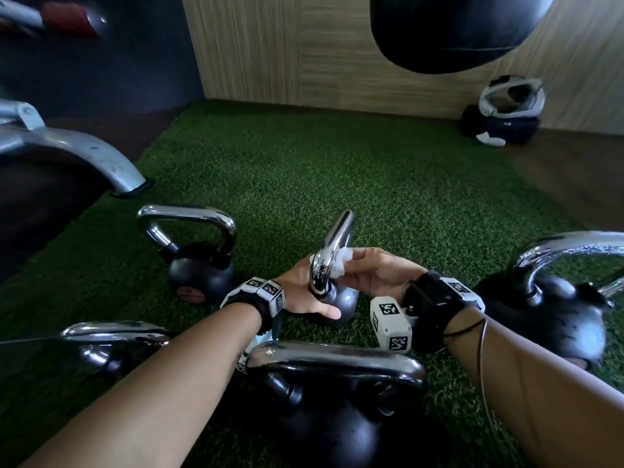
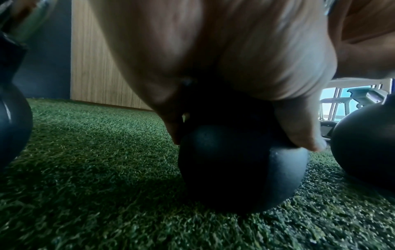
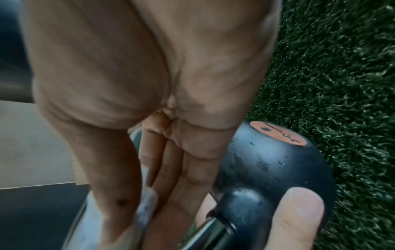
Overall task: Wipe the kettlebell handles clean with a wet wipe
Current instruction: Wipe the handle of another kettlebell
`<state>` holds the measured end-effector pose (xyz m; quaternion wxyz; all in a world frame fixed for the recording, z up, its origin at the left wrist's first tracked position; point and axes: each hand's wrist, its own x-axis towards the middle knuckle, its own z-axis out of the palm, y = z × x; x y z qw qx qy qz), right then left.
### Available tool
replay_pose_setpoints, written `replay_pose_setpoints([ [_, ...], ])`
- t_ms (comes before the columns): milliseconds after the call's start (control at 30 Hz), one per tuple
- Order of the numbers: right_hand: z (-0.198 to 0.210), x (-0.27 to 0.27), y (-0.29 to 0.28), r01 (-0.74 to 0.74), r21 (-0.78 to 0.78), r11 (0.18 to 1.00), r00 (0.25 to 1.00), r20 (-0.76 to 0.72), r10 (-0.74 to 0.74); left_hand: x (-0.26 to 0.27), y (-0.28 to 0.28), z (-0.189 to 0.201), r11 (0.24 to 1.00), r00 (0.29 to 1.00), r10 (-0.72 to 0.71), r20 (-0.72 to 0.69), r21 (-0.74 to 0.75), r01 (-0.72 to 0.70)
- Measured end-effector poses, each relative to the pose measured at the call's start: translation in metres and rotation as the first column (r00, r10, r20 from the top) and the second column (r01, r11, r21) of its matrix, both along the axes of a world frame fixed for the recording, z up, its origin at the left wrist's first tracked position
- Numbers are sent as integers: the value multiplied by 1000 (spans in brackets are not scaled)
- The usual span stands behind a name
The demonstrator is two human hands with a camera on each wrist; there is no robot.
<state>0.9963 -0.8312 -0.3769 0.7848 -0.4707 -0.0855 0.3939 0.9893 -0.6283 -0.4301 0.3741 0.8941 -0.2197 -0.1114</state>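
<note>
A small black kettlebell [image 1: 341, 298] with a chrome handle [image 1: 332, 251] stands on the green turf at the centre of the head view. My left hand [image 1: 304, 295] grips its ball just below the handle, thumb across the front; the left wrist view shows my fingers curled over the ball [image 2: 241, 169]. My right hand [image 1: 364, 270] pinches a crumpled white wet wipe [image 1: 339, 263] against the right side of the handle. In the right wrist view the wipe [image 3: 147, 203] sits between thumb and fingers beside the ball [image 3: 267, 169].
Several more chrome-handled kettlebells stand around: back left [image 1: 199, 265], near left [image 1: 114, 342], close in front of me [image 1: 331, 400], and right [image 1: 557, 305]. A grey machine leg [image 1: 84, 153] is at left, a hanging punch bag [image 1: 449, 32] above, and gear [image 1: 506, 109] by the wood wall.
</note>
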Motion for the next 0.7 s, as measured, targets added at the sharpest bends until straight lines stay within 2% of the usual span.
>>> replay_pose_setpoints([
  [67,-1,4,2,40,6,999,999,29,-40,0,0,-7,999,999,39,8,-8,-39],
  [200,-7,13,9,220,86,972,975,15,-222,4,0,-11,979,995,99,-8,182,-96],
  [333,-11,7,10,181,82,980,983,15,-183,2,0,-9,981,992,122,-26,154,-117],
  [400,-8,6,13,235,72,969,972,9,-236,2,0,-10,981,993,117,-24,158,-112],
  [533,-11,17,23,524,104,846,851,-99,-515,5,0,-11,982,995,100,-28,166,-94],
  [600,-11,15,26,578,109,809,816,-98,-570,4,0,-11,983,993,113,-24,146,-108],
  [700,-6,7,25,591,62,804,806,-16,-591,1,1,-11,985,994,109,-5,133,-107],
])
